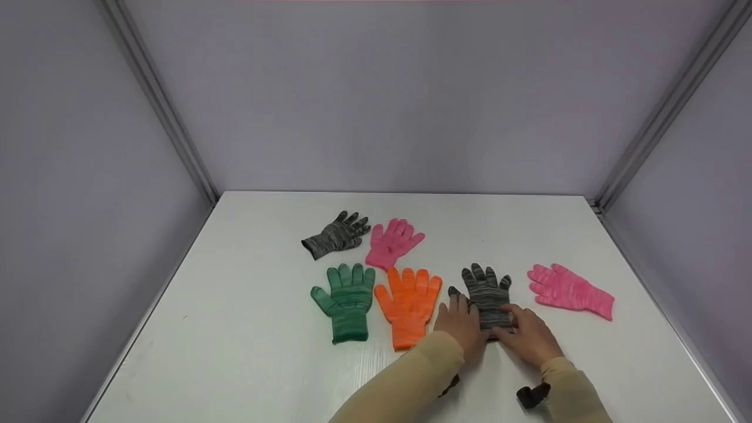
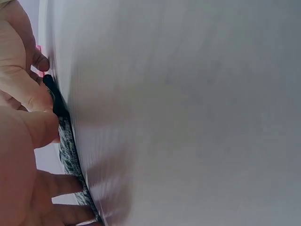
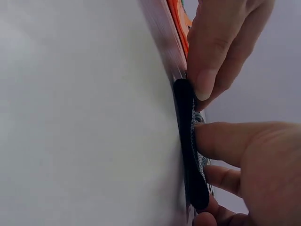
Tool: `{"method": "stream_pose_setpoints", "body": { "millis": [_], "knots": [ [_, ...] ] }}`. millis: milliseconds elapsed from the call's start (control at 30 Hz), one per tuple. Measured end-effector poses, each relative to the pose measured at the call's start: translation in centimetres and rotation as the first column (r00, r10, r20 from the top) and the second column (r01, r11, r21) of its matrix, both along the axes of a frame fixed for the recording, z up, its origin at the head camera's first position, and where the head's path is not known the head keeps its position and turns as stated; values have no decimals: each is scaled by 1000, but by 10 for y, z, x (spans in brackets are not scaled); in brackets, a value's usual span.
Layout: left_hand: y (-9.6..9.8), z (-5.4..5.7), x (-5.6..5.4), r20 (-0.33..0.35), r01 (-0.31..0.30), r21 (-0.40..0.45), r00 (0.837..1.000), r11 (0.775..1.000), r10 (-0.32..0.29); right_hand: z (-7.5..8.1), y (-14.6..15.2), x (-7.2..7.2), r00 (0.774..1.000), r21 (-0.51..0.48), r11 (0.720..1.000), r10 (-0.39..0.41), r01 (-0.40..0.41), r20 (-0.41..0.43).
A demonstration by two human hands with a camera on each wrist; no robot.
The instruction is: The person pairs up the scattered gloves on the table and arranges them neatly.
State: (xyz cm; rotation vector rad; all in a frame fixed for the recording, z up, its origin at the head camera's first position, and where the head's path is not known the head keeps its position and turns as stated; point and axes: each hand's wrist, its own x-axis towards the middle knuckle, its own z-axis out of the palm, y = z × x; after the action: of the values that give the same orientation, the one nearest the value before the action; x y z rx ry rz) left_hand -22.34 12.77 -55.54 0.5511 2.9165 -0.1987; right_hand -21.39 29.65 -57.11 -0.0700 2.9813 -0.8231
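A grey-and-black striped knit glove (image 1: 486, 294) lies flat on the white table, fingers pointing away from me. My left hand (image 1: 461, 323) rests along its left side, fingers over the glove's thumb and the thumb at the cuff. On the other side, my right hand (image 1: 531, 338) touches the right edge and the cuff with thumb and fingertips. The right wrist view shows the dark cuff (image 3: 186, 136) edge-on, with both thumbs pressing on it. Spread fingers (image 2: 66, 186) of the left hand lie on the knit in the left wrist view.
Close by on the left is an orange glove (image 1: 411, 299), then a green one (image 1: 351, 302). Behind them lie another grey glove (image 1: 338, 235) and a pink glove (image 1: 393, 242). A second pink glove (image 1: 570, 291) is at the right. Grey panels (image 1: 388, 100) enclose the table.
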Motion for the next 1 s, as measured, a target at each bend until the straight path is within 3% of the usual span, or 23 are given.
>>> {"method": "stream_pose_setpoints", "body": {
  "millis": [100, 233, 333, 500, 733, 1000],
  "knots": [
    [1, -1, 1, -26, -2, 31, 1000, 1000, 3, 2, -2, 0, 999, -24, 999, -26, 25, -20],
    [3, -2, 4, -67, 55, 20, 996, 998, -54, 5, -3, -5, 997, -53, 996, -71, 69, -28],
    [3, -3, 5, -54, 95, -2, 994, 995, -95, 5, -4, -12, 998, -41, 997, -65, 64, -20],
    [2, -6, 4, -29, 106, 7, 994, 994, -106, 5, -4, -19, 1000, 13, 1000, -24, 24, -7],
    [-7, 2, 7, -6, 90, -13, 996, 996, -90, 4, 0, -15, 1000, 27, 1000, -11, 10, 24],
    [-15, 4, 5, 18, 92, 20, 996, 996, -92, 3, 4, -3, 999, -33, 999, 16, -15, 47]
  ]
}}
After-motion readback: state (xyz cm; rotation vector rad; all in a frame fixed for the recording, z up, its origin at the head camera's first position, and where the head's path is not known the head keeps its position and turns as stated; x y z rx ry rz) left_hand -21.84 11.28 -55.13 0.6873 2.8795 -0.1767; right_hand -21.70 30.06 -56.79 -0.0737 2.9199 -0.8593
